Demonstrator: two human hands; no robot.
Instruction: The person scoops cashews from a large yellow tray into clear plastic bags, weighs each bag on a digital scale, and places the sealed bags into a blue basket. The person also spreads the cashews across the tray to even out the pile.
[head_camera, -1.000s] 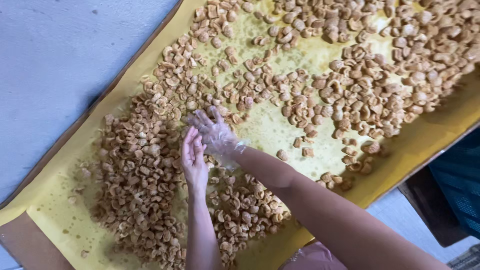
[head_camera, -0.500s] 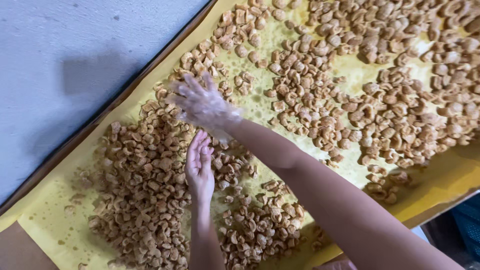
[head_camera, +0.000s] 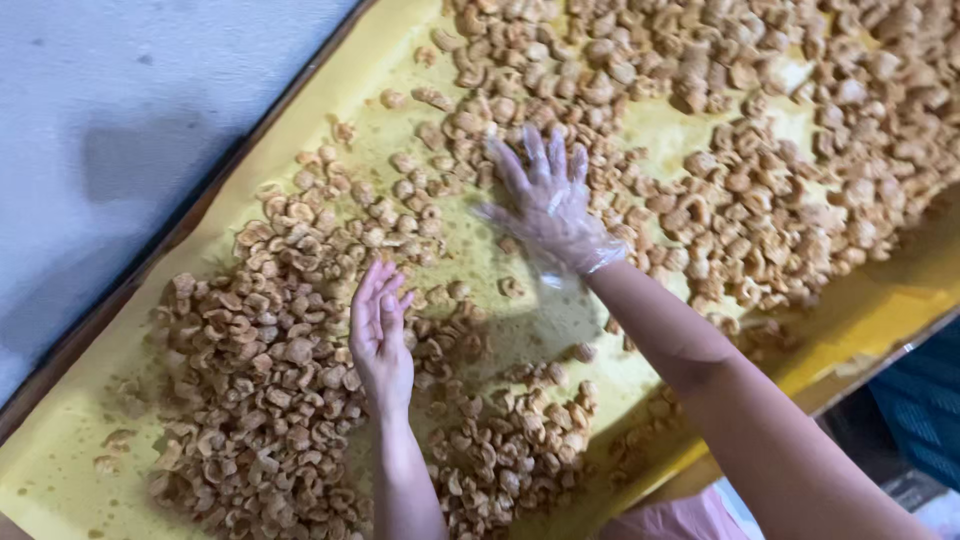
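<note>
your gloved right hand (head_camera: 548, 205) and bare left hand (head_camera: 380, 335), both spread flat and empty, could sweep fried snack pieces (head_camera: 270, 400) over the yellow tray's (head_camera: 60, 470) near edge.

Yellow tray (head_camera: 80, 480) and snack heap (head_camera: 700, 120) edge-cropped.

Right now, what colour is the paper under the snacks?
Yellow, with oily spots. The paper shows best in the head view, the only one.
</note>
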